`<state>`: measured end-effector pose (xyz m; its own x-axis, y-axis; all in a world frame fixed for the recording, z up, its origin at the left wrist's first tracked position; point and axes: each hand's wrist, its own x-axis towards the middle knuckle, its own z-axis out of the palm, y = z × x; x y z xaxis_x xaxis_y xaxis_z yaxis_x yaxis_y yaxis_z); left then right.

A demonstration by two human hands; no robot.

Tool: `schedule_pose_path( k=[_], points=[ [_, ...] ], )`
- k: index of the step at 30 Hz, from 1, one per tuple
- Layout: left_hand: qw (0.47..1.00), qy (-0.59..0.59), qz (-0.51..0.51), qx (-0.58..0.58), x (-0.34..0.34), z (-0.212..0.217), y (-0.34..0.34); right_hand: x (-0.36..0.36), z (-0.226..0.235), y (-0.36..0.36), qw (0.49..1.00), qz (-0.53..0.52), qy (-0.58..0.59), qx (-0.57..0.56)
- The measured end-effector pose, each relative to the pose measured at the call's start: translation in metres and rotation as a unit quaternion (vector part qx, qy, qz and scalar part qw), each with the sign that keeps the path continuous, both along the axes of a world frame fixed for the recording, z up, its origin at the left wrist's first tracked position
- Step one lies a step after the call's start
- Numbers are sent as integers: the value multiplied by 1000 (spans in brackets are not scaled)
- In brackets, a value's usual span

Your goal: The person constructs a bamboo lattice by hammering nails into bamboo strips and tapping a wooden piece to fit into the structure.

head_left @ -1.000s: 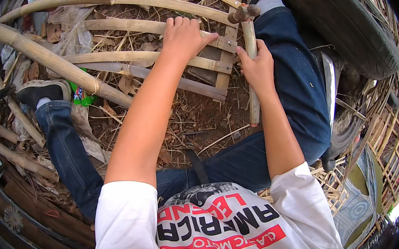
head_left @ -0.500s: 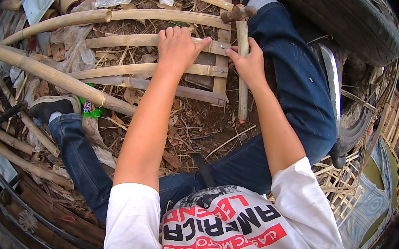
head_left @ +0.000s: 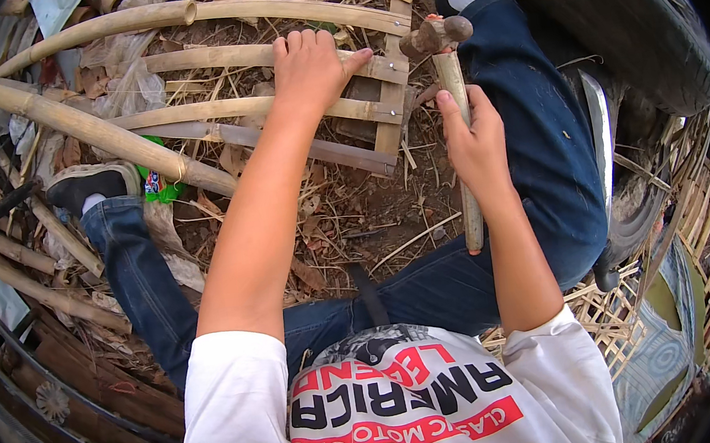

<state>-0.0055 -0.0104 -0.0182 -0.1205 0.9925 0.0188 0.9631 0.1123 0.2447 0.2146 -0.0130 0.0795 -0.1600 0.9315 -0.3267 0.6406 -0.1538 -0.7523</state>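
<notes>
Outdoors, smooth curved bamboo slats [head_left: 231, 108] nailed to a flat strip [head_left: 392, 96] over leaf-strewn soil [head_left: 345, 209], left hand [head_left: 309, 72] clasping one slat [head_left: 208, 58], right hand [head_left: 478, 139] gripping a rusty-headed, wood-handled hammer [head_left: 451, 71] beside the strip.

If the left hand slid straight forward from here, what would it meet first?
Probably the next long, pale, curved bamboo slat beyond the left hand, though depth is unclear and it might pass above.

Black, red lettering [head_left: 399, 394] on white shirt [head_left: 233, 390]

Gap between slats [head_left: 361, 110] and hammer [head_left: 450, 73]
</notes>
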Motion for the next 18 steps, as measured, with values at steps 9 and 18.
schedule_pose_path(
  k=[9, 18],
  points=[
    [1000, 14, 1, -7, 6, 0, 3, 4, 5, -13, 986, 73, -145, 30],
    [1000, 20, 15, -10, 4, -4, 0, -5, 20, -11, 986, 86, -119, 82]
  ],
)
